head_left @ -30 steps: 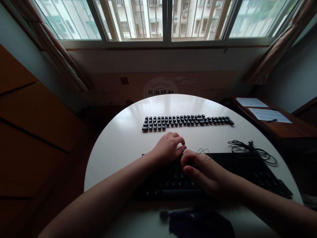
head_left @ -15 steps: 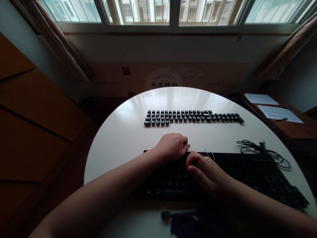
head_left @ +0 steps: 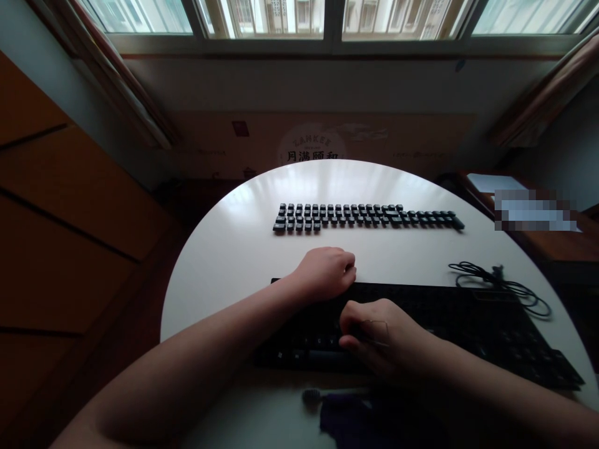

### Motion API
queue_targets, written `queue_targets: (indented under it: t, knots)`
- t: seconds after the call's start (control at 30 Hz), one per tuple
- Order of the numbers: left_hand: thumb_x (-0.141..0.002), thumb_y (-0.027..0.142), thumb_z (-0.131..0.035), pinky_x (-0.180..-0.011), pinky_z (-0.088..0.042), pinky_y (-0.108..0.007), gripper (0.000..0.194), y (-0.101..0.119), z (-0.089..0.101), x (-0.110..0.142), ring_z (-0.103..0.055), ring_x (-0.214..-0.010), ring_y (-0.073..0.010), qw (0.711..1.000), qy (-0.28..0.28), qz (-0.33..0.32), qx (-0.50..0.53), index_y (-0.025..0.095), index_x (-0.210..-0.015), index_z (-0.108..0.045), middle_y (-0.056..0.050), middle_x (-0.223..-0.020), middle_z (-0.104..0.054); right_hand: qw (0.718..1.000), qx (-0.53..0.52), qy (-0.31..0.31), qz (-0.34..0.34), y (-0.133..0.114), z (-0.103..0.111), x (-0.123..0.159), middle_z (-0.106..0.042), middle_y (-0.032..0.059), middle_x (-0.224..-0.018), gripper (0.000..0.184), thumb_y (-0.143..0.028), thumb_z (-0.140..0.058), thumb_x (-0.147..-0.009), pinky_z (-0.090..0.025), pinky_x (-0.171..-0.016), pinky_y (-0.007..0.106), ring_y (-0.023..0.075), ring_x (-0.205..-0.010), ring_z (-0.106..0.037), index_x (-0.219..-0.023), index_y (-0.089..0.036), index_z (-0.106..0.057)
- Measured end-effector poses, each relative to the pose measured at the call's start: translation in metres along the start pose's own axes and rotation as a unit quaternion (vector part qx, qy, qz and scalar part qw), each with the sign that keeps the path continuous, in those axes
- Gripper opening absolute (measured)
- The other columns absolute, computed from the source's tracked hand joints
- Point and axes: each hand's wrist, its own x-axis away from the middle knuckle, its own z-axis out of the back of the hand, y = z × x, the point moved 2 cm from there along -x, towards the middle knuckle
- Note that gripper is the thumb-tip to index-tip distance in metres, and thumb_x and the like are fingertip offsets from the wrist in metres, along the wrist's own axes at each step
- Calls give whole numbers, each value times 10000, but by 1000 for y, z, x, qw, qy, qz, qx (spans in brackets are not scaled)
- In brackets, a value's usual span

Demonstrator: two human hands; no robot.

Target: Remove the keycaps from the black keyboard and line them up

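Observation:
A black keyboard (head_left: 322, 358) lies across the near part of the table; some of its keycaps are off, and a few lettered ones show near the space bar. My left hand (head_left: 327, 271) is closed over its back edge, with whatever may be inside hidden. Held in my right hand (head_left: 381, 327) is a thin wire keycap puller (head_left: 377, 333), its loops showing past the fingers. This hand is low over the middle of the keyboard, fingertips close to the lettered keys. Rows of loose black keycaps (head_left: 346, 215) stand farther back.
The round white table (head_left: 224, 249) carries a coiled black cable (head_left: 503, 287) at right. Near its front are a brush (head_left: 312, 396) and a dark purple cloth (head_left: 349, 418). Papers lie on a brown side table (head_left: 543, 243) at right.
My right hand has moved down and slightly left over the keyboard, still gripping the keycap puller. The left hand stays nearly in place, and the view has shifted slightly.

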Motion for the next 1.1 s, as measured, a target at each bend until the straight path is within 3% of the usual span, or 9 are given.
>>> queue_targets:
  t: [0.13,0.33,0.5,0.63,0.83,1.1]
  knots:
    - [-868,244,-526,-608,-438,-302,176,1,2,1,-615,-732,-202,1000,-3,6,-1,205,-746,-646,-35,-804,-688,999,-19,26,20,2,-2,4,-562,-21,-689,202,-372,-498,-986,-333,-537,238,112,-547,-470,-872,-205,-505]
    - [-852,242,-529,-605,-422,-285,166,-1,2,1,-597,-715,-190,1000,-2,2,21,202,-750,-655,-29,-799,-684,969,-150,183,-68,14,-2,14,-435,-52,-630,221,-402,-418,-1025,-333,-504,240,113,-513,-402,-911,-220,-469]
    - [-982,308,-406,-748,-471,-276,340,-11,17,4,-630,-831,-180,983,-13,-49,174,186,-842,-692,-34,-866,-697,974,-111,197,-30,9,7,16,-446,-50,-651,115,-317,-478,-1003,-339,-506,244,108,-520,-398,-942,-221,-494]
    - [-1020,407,-374,-823,-484,-294,389,-10,38,11,-629,-886,-190,960,-48,-92,260,173,-954,-678,-55,-954,-700,966,-98,238,-31,2,26,19,-523,-13,-714,82,-246,-493,-984,-420,-560,263,132,-598,-492,-919,-216,-532]
    - [-1012,384,-419,-812,-474,-286,285,2,46,18,-607,-903,-187,964,-84,-94,234,198,-984,-634,-34,-973,-674,967,-43,250,33,-4,39,18,-610,26,-857,140,-107,-496,-928,-474,-661,292,158,-729,-591,-934,-228,-565]
    - [-1020,366,-361,-736,-460,-284,285,-1,38,17,-584,-847,-189,980,-60,-74,177,203,-946,-583,-38,-938,-638,967,12,252,15,6,39,18,-590,23,-815,145,-165,-423,-967,-443,-648,314,171,-697,-561,-932,-227,-549]
